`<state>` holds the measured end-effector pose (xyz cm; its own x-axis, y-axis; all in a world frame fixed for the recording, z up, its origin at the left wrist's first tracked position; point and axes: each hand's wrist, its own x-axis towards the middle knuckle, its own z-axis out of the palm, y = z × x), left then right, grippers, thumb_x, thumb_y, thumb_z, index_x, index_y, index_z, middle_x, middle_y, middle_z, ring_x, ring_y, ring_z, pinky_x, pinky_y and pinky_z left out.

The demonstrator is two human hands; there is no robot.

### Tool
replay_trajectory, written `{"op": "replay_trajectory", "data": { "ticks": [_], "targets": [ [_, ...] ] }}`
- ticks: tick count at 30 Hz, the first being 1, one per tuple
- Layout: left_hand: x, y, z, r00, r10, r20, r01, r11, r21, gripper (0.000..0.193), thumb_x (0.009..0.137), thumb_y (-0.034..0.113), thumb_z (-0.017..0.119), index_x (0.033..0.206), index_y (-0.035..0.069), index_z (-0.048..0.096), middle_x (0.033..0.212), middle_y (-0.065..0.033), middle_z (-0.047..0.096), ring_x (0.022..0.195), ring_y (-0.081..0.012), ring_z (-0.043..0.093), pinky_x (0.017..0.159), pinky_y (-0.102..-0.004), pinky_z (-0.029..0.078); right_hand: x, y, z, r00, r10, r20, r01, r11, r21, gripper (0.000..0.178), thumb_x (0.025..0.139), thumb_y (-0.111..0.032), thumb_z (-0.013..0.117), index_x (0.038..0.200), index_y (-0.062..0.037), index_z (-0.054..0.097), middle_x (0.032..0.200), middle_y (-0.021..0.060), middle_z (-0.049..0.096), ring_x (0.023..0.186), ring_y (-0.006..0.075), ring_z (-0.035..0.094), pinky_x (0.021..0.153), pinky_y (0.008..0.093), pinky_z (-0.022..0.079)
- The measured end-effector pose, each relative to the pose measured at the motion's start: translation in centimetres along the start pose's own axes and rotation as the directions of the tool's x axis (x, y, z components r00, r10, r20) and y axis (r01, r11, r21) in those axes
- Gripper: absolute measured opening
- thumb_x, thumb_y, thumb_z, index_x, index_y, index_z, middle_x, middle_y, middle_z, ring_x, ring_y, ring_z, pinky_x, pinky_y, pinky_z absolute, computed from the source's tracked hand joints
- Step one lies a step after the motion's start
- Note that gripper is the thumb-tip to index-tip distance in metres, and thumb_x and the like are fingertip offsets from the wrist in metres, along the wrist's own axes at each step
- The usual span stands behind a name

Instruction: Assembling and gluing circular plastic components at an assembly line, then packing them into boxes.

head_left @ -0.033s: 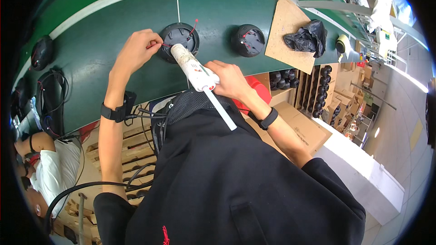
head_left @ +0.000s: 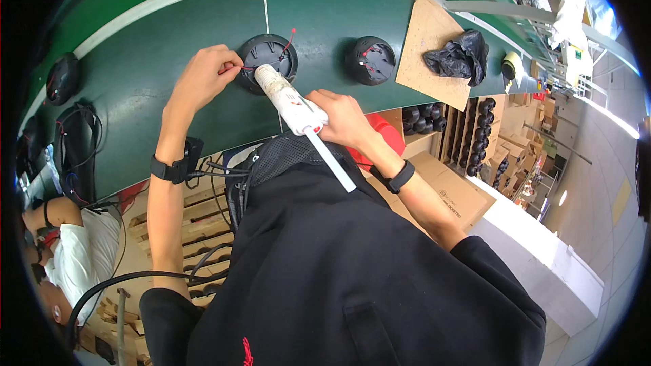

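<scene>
We list, on the dark green, smooth worktop (head_left: 163, 47), the following.

Item: one round black plastic housing (head_left: 261, 51), ribbed inside, lying about midway between the far and near edges.
Item: one thin red wire (head_left: 249, 68) at the housing's left rim, its end pinched between thumb and forefinger of the left hand (head_left: 203, 78); we find these fingertips just left of the rim.
Item: one white, pistol-shaped glue gun (head_left: 293, 107), gripped in the curled fingers of the right hand (head_left: 342, 118), its front end over the housing's near part; whether it touches, we cannot tell.
Item: one translucent white glue stick (head_left: 331, 163), projecting from the gun's rear past the near edge.
Item: one rounded black plastic shell (head_left: 371, 61), right of the housing, nearer the near edge.
Item: one tan flat board (head_left: 419, 51), a corner at the near edge, bearing a crumpled black plastic bag (head_left: 462, 57).
</scene>
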<state>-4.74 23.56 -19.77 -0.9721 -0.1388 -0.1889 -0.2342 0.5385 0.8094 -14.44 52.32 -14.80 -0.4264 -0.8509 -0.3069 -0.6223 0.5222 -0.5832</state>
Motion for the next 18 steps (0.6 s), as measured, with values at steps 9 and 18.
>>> {"op": "replay_trajectory", "data": {
  "ticks": [9, 18],
  "targets": [
    [-0.8, -0.3, 0.2, 1.0, -0.014, -0.004, 0.014, 1.0, -0.009, 0.013, 0.086, 0.008, 0.069, 0.096, 0.001, 0.073, 0.083, -0.0109, 0.064, 0.074, -0.0253, 0.063, 0.068, -0.0367, 0.05, 0.2, 1.3, -0.2, 0.999, 0.033, -0.024, -0.025, 0.964, 0.263, 0.023, 0.079, -0.012, 0.065, 0.098, -0.0002, 0.063, 0.083, 0.0243, 0.065, 0.079, 0.0432, 0.065, 0.07, 0.044, 0.051],
    [-0.9, -1.0, 0.2, 0.994, -0.103, 0.036, 0.104, 0.995, -0.013, 0.025, 0.083, 0.011, 0.073, 0.108, 0.004, 0.071, 0.089, -0.0091, 0.065, 0.081, -0.0222, 0.064, 0.072, -0.0363, 0.051, 0.6, -0.1, -2.6, 0.981, 0.169, 0.094, -0.192, 0.909, 0.369, 0.029, 0.083, -0.007, 0.062, 0.111, -0.0018, 0.068, 0.1, 0.0188, 0.072, 0.094, 0.0301, 0.071, 0.084, 0.0364, 0.053]
  ]
}}
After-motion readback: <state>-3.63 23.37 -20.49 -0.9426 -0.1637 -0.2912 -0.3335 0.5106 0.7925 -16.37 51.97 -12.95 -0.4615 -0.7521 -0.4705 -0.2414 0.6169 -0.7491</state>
